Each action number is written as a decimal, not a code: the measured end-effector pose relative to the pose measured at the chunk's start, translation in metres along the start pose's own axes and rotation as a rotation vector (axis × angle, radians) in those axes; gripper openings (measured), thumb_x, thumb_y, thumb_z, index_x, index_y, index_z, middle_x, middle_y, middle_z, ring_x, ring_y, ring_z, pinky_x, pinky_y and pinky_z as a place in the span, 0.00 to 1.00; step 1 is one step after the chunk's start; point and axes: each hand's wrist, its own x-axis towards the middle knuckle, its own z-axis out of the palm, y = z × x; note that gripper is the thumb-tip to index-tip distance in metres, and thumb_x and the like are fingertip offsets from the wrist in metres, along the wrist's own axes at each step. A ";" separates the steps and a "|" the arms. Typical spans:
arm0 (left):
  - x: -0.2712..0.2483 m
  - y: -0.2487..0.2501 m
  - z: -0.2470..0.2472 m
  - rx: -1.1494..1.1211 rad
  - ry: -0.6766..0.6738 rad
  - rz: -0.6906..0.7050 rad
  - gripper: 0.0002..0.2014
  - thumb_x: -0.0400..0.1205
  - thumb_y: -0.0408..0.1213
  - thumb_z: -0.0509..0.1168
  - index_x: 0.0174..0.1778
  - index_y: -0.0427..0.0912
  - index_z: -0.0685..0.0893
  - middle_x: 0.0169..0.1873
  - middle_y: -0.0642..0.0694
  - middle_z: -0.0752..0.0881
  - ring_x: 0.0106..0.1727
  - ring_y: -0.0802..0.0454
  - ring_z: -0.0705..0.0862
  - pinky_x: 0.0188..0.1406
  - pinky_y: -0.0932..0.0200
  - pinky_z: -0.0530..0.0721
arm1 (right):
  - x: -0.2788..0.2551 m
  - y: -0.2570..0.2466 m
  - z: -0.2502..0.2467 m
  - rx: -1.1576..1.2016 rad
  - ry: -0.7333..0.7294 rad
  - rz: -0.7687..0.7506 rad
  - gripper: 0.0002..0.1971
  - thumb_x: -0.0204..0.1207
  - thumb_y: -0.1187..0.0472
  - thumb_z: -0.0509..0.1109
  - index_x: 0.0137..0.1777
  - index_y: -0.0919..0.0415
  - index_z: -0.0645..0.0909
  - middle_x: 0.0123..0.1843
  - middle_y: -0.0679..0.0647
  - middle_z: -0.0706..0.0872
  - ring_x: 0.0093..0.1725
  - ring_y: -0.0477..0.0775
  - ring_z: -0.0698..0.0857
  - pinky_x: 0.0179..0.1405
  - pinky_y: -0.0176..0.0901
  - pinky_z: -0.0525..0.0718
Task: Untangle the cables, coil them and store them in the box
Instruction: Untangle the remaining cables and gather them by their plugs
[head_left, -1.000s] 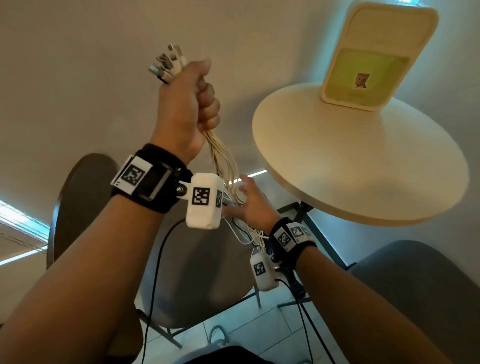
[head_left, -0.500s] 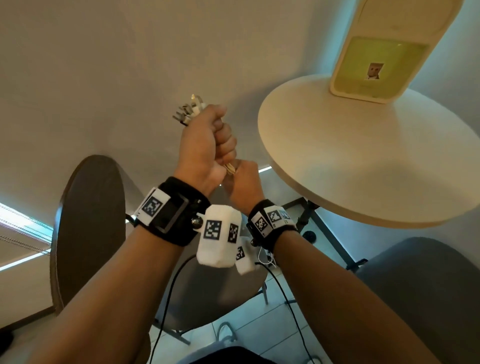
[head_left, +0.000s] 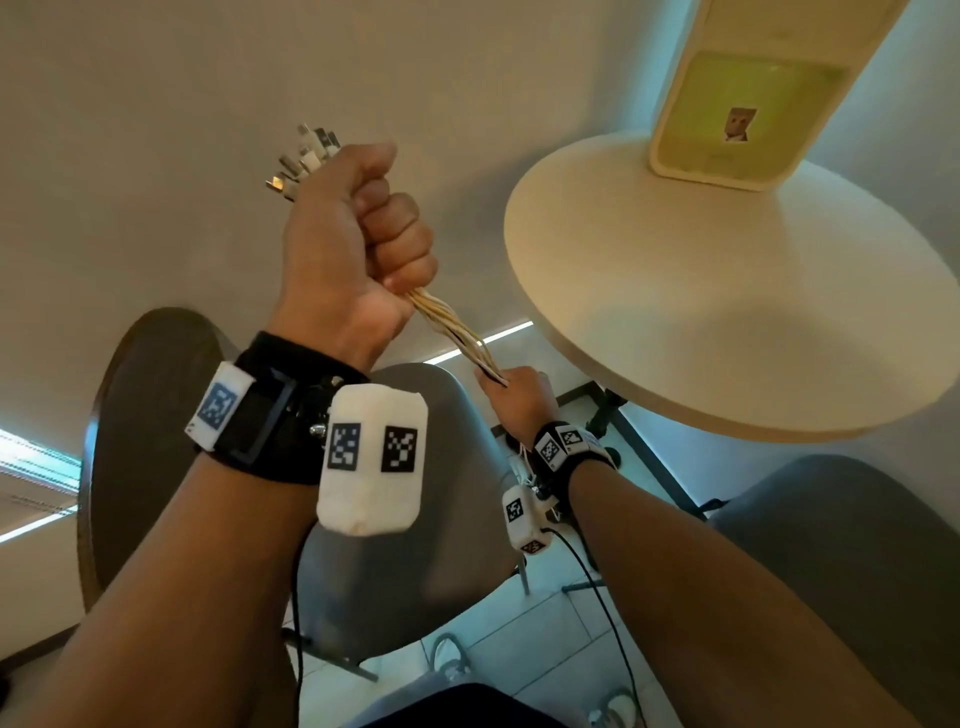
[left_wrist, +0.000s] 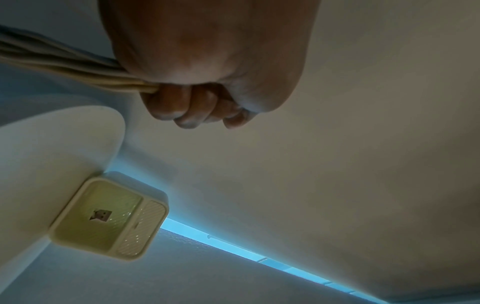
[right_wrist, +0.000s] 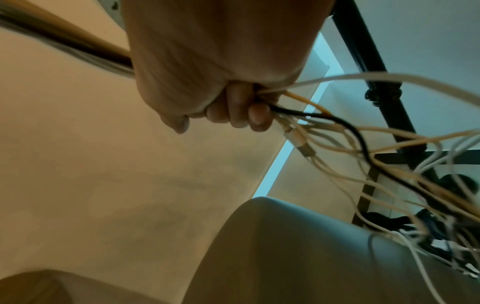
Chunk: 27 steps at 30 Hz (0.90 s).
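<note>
Right hand (head_left: 517, 397) slid down cables (head_left: 457, 332), away from left hand (head_left: 353, 244); both fists clamped round them. Box (head_left: 737, 98) on table (head_left: 727, 312).

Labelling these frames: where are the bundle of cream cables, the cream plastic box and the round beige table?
bundle of cream cables (head_left: 457, 327), head view, taut stretch between hands
cream plastic box (head_left: 675, 166), head view, lower rim
round beige table (head_left: 727, 322), head view, bare top

Dim warm light, cool glow perhaps from windows, wide-angle edge bending, blurred wrist close-ups.
</note>
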 end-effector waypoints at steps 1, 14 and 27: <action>0.000 -0.002 0.000 -0.009 0.005 -0.002 0.27 0.89 0.40 0.64 0.26 0.52 0.60 0.19 0.54 0.56 0.19 0.56 0.52 0.15 0.62 0.53 | -0.002 0.003 -0.001 -0.004 -0.013 -0.002 0.27 0.85 0.45 0.67 0.36 0.69 0.86 0.28 0.58 0.83 0.30 0.56 0.79 0.35 0.55 0.86; 0.011 -0.007 0.007 -0.036 0.033 0.035 0.25 0.89 0.38 0.63 0.28 0.53 0.60 0.20 0.54 0.56 0.20 0.56 0.52 0.15 0.61 0.54 | -0.042 -0.001 -0.021 0.006 -0.242 -0.050 0.42 0.65 0.32 0.85 0.73 0.50 0.72 0.69 0.56 0.83 0.65 0.56 0.86 0.68 0.62 0.87; 0.011 -0.005 0.018 0.041 -0.014 0.021 0.25 0.90 0.40 0.64 0.27 0.52 0.61 0.20 0.54 0.57 0.19 0.56 0.53 0.14 0.61 0.55 | -0.066 -0.127 -0.049 0.218 0.139 -0.512 0.24 0.87 0.57 0.71 0.29 0.44 0.69 0.25 0.43 0.74 0.25 0.42 0.74 0.29 0.31 0.69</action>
